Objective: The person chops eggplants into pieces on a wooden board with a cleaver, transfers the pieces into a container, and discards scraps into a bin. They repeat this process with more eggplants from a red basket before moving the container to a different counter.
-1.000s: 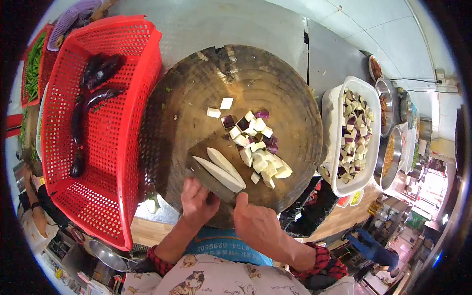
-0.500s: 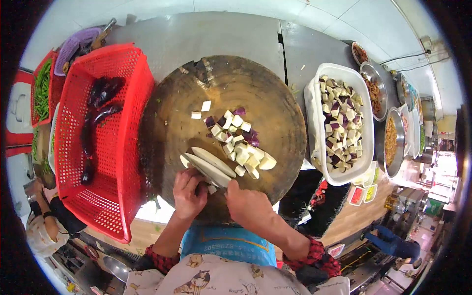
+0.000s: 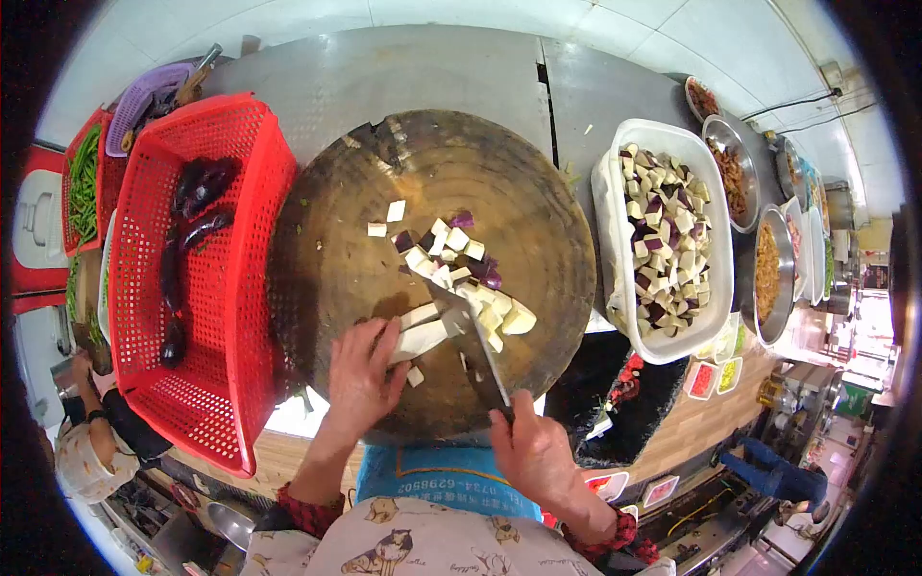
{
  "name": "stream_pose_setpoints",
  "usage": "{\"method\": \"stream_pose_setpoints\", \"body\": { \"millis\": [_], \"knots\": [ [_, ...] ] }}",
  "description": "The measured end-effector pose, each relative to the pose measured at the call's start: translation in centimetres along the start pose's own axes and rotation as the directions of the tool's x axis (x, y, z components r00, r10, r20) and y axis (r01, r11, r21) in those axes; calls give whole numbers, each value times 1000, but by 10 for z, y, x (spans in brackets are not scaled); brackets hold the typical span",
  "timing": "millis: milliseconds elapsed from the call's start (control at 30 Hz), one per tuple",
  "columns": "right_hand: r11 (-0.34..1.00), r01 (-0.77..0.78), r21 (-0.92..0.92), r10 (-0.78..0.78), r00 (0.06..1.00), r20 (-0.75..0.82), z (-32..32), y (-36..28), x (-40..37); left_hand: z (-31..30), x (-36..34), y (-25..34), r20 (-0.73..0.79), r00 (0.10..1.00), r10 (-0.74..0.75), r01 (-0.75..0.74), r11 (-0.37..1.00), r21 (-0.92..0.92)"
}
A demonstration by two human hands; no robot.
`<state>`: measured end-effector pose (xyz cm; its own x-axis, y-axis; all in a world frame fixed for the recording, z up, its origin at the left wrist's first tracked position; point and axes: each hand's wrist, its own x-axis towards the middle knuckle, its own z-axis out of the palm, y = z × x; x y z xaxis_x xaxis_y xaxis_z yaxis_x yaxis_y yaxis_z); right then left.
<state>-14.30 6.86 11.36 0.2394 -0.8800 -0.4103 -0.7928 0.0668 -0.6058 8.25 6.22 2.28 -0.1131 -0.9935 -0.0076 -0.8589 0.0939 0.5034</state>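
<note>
A round wooden chopping block (image 3: 384,192) carries a heap of eggplant cubes (image 3: 461,264) near its middle. My left hand (image 3: 360,374) presses down on the peeled eggplant strips (image 3: 421,336) at the block's near side. My right hand (image 3: 533,446) grips the handle of a cleaver (image 3: 475,336), whose blade stands on the block just right of the strips, its edge against their cut ends.
A red basket (image 3: 230,317) with whole eggplants (image 3: 197,187) stands to the left. A white tub (image 3: 615,192) full of eggplant cubes sits to the right, with metal bowls of food (image 3: 768,269) behind it. Green beans (image 3: 82,173) lie at far left. Another person crouches at lower left.
The strips have been turned crosswise under my left hand. My right hand has pulled back toward me and swung the cleaver so it points away, beside the strips.
</note>
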Motion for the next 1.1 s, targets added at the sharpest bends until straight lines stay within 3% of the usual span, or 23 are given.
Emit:
{"method": "stream_pose_setpoints", "body": {
  "millis": [33, 133, 233, 300, 467, 600, 767, 867, 1033, 1100],
  "knots": [
    [1000, -2, 0, 2, 1000, 1, 1, -7, 1, 1, -3, 3, 2, 1000, -1, 1, 1000, -1],
    [996, 5, -90, -1, 999, 40, 9, -27, 18, 6, -9, 0, -195, 977, -80, 38, 976, -213],
    [985, -7, -171, 19, 998, 66, 32, -34, 49, 16, -15, -19, -179, 984, -11, -33, 970, -241],
    [963, 42, -267, -24, 997, 70, 39, -38, 74, 16, -11, -17, -200, 979, -47, -5, 968, -251],
    [979, 21, -204, -4, 996, 84, 14, -50, 54, 18, -14, -15, -227, 963, -146, 75, 952, -296],
    [971, -23, -237, 70, 979, 192, 41, -49, 54, 19, -12, -20, -232, 969, -82, 4, 948, -317],
    [953, -26, -301, 57, 994, 93, 35, -49, 58, 20, -11, -21, -244, 969, -37, -29, 965, -259],
    [962, -2, -273, 35, 993, 116, 18, -65, 38, 16, -20, -17, -265, 950, -167, 49, 914, -402],
    [976, 94, -199, -69, 990, 127, 59, -50, 53, 21, -19, -27, -256, 964, -74, -11, 948, -317],
    [934, 78, -348, -53, 995, 79, 61, -48, 56, 21, -19, -27, -257, 963, -82, -4, 948, -317]
  ]
}}
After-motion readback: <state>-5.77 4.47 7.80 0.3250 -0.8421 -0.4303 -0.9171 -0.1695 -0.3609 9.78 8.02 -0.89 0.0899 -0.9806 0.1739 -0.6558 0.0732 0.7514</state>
